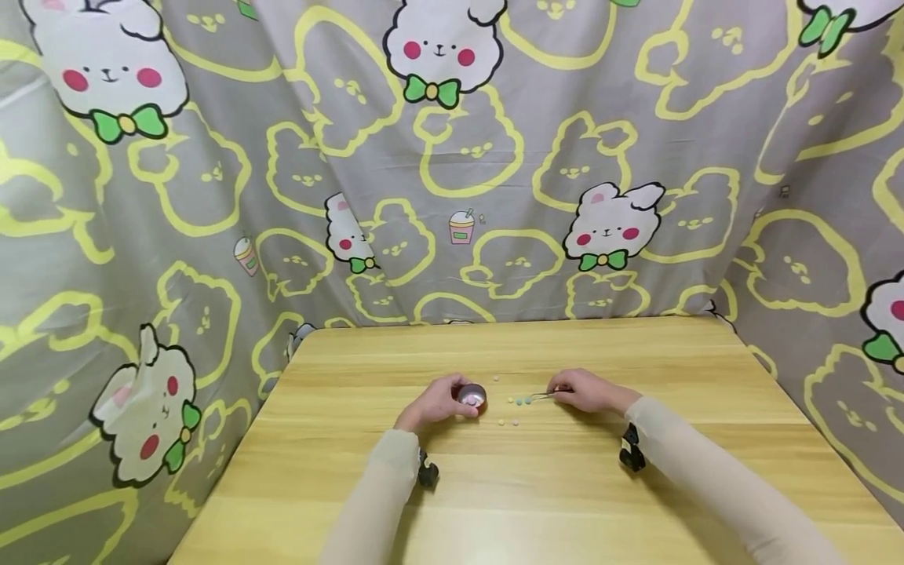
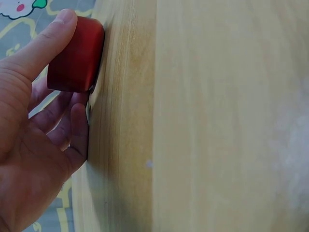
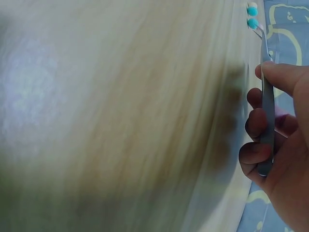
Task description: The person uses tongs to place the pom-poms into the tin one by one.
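Your left sleeve (image 1: 370, 502) and right sleeve (image 1: 720, 479) reach in from about 7 and 5 o'clock, a wrist camera (image 1: 428, 473) at each cuff. Before you, mid-table, is the red tin (image 2: 77, 58), mouth upward with small pieces inside; whether its base rests on the wood is hard to tell. Your left hand (image 1: 439, 400) grips it from 9 o'clock, thumb on the near wall and fingers round the far one, probably to steady it while leaving the mouth uncovered. At its 3 o'clock, your right hand (image 1: 592, 391) grips the tweezers (image 3: 267, 111), thumb against one side, fingers curled round the other; holding them well back likely leaves the bent tips in plain sight. Those point to 9 o'clock, just beside a teal bead (image 1: 527, 400); contact cannot be told. A second teal bead (image 1: 519, 402) and a yellow bead (image 1: 511, 400) continue the row toward the tin, close enough that a nudge could shift a neighbour. A pink bead (image 1: 496, 379) lies alone at the tin's 2 o'clock; another yellow (image 1: 501, 422) and another pink (image 1: 516, 422) lie toward 4 o'clock. Beyond the table (image 1: 537, 502), a patterned curtain (image 1: 494, 271) hangs at 12 o'clock, perhaps as a screen.
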### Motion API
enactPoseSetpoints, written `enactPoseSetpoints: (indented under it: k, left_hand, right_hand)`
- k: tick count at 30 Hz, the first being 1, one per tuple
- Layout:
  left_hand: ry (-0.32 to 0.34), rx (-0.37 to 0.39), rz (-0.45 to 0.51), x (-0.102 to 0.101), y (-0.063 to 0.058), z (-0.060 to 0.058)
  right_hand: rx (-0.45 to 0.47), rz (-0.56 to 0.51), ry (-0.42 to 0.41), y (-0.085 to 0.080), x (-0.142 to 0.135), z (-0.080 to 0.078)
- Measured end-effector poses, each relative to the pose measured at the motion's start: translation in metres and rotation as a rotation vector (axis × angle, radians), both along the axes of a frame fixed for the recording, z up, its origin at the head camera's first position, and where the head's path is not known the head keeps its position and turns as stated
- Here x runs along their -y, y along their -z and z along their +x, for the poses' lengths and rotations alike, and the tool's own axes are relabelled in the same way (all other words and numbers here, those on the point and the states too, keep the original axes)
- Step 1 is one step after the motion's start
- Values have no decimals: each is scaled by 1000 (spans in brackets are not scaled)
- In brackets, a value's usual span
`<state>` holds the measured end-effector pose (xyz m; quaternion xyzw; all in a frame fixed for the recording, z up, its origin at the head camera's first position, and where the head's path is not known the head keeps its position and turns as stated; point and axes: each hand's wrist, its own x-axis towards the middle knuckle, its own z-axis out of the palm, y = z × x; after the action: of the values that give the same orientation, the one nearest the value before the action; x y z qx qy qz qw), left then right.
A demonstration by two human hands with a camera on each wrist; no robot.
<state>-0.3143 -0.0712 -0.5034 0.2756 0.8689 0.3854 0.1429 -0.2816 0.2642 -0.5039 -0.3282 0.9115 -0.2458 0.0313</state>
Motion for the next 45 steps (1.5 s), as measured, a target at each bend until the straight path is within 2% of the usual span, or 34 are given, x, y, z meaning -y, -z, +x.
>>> enactPoseSetpoints:
  k: [5, 16, 22, 32, 38, 45]
  left_hand:
    - [16, 11, 13, -10, 3, -1]
    - [-12, 43, 0, -9, 7, 1]
    - [-21, 35, -5, -5, 5, -1]
    - [-30, 50, 4, -5, 5, -1]
    - [-24, 42, 9, -4, 6, -3]
    - [-38, 53, 8, -2, 3, -3]
  right_hand:
    - [18, -8, 18, 2, -8, 4]
    - [9, -13, -1, 14, -5, 3]
    - [-16, -16, -1, 12, -3, 1]
    - [7, -38, 30, 10, -6, -2]
    - [7, -59, 4, 7, -3, -3]
    - [-4, -12, -21, 5, 4, -5]
